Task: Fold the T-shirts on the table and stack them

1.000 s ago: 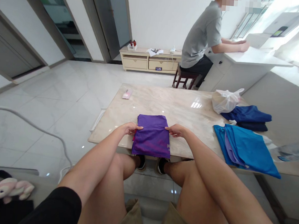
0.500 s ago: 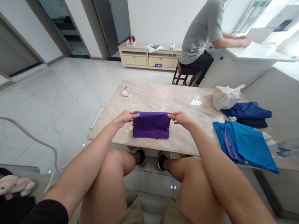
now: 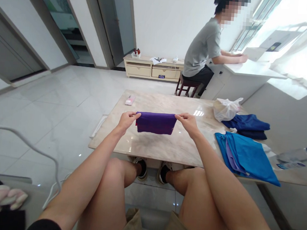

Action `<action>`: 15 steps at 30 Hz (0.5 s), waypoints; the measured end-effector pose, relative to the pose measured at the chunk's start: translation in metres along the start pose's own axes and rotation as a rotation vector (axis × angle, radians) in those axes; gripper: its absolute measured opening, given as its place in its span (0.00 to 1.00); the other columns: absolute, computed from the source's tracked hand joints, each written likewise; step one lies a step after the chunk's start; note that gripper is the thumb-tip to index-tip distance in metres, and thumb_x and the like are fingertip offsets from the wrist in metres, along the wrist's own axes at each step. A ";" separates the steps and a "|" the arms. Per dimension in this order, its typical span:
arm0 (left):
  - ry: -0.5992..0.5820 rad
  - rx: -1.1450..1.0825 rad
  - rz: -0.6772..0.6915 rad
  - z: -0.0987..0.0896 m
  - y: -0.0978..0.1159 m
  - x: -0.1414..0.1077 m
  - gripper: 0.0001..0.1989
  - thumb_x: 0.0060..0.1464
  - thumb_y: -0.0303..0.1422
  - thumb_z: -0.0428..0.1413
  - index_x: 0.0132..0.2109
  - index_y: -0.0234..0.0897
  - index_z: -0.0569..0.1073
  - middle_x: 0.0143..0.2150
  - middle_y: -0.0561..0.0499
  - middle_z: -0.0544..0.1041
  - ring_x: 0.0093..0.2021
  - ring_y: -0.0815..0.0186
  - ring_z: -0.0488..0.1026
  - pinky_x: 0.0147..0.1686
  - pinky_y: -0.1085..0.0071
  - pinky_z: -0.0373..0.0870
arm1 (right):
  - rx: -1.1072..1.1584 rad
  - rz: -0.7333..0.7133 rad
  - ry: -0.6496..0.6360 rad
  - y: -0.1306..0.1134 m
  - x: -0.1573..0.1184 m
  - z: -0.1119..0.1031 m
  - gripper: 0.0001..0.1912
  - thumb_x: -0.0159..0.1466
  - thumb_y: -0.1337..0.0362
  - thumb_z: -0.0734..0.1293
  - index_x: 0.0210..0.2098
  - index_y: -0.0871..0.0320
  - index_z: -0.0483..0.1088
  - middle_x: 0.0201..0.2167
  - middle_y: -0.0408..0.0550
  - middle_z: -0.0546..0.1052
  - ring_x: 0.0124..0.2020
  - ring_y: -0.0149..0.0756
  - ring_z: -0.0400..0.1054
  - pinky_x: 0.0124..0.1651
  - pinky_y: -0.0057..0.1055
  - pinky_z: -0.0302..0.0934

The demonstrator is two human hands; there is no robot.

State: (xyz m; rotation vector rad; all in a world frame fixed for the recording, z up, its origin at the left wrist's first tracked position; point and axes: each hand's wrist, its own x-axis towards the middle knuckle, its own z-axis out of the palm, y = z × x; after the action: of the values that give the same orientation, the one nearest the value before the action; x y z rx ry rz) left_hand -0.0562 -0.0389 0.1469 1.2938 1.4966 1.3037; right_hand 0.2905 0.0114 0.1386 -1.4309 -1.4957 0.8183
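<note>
A folded purple cloth (image 3: pixel 156 123) hangs between my two hands, lifted a little above the marble table (image 3: pixel 151 146). Its left top corner is pinched by my left hand (image 3: pixel 128 120), thumb on the near side. My right hand (image 3: pixel 188 123) grips the right top corner the same way, so the upper edge is stretched straight. A bit of red shows at the cloth's left side. Whether it is a garment or a plain piece of fabric I cannot tell.
Right of my arm lie folded blue cloths (image 3: pixel 248 154), dark blue cloths (image 3: pixel 248 122), a white plastic bag (image 3: pixel 226 110) and a clear bottle (image 3: pixel 296 158). A small pink packet (image 3: pixel 130 100) rests at the far left. Beyond, a person (image 3: pixel 203 51) sits at a white counter (image 3: pixel 250 67).
Both hands have raised the purple cloth; its lower part, which lay on the table, now hangs free. The head view has tilted up slightly.
</note>
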 end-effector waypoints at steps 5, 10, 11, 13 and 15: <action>0.009 -0.015 -0.107 0.013 -0.005 0.007 0.26 0.41 0.52 0.74 0.38 0.34 0.87 0.38 0.43 0.86 0.42 0.56 0.79 0.46 0.63 0.72 | 0.008 0.167 -0.007 0.005 0.002 0.011 0.28 0.52 0.39 0.80 0.34 0.59 0.85 0.26 0.46 0.78 0.33 0.40 0.70 0.39 0.35 0.64; 0.108 -0.019 0.060 0.021 0.002 0.020 0.25 0.48 0.52 0.71 0.43 0.35 0.87 0.40 0.45 0.85 0.41 0.60 0.76 0.44 0.66 0.71 | 0.074 0.066 0.049 0.003 0.010 0.005 0.34 0.55 0.33 0.76 0.40 0.59 0.85 0.24 0.44 0.75 0.31 0.37 0.66 0.37 0.34 0.64; 0.104 -0.014 0.099 0.019 0.002 0.019 0.25 0.48 0.52 0.70 0.43 0.36 0.87 0.43 0.45 0.85 0.43 0.60 0.76 0.46 0.67 0.71 | 0.070 0.046 0.042 0.004 0.009 0.000 0.34 0.56 0.33 0.75 0.41 0.59 0.85 0.25 0.45 0.75 0.31 0.38 0.66 0.37 0.34 0.64; 0.047 0.019 0.127 0.011 -0.003 0.012 0.24 0.48 0.52 0.71 0.43 0.37 0.87 0.46 0.44 0.86 0.47 0.59 0.76 0.49 0.66 0.71 | 0.043 0.032 -0.003 0.008 0.003 -0.011 0.34 0.58 0.34 0.75 0.43 0.59 0.85 0.29 0.47 0.79 0.34 0.39 0.69 0.38 0.34 0.66; -0.105 0.094 0.058 0.001 -0.013 0.002 0.25 0.46 0.52 0.71 0.42 0.37 0.87 0.47 0.44 0.86 0.48 0.57 0.76 0.49 0.66 0.70 | 0.005 0.070 -0.131 0.018 -0.008 -0.022 0.30 0.60 0.37 0.76 0.44 0.58 0.86 0.35 0.50 0.83 0.39 0.42 0.73 0.40 0.33 0.68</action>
State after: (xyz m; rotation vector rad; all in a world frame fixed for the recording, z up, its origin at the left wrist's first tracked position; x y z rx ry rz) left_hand -0.0584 -0.0364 0.1341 1.4529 1.4713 1.1946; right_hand 0.3173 0.0032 0.1296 -1.4568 -1.5468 0.9737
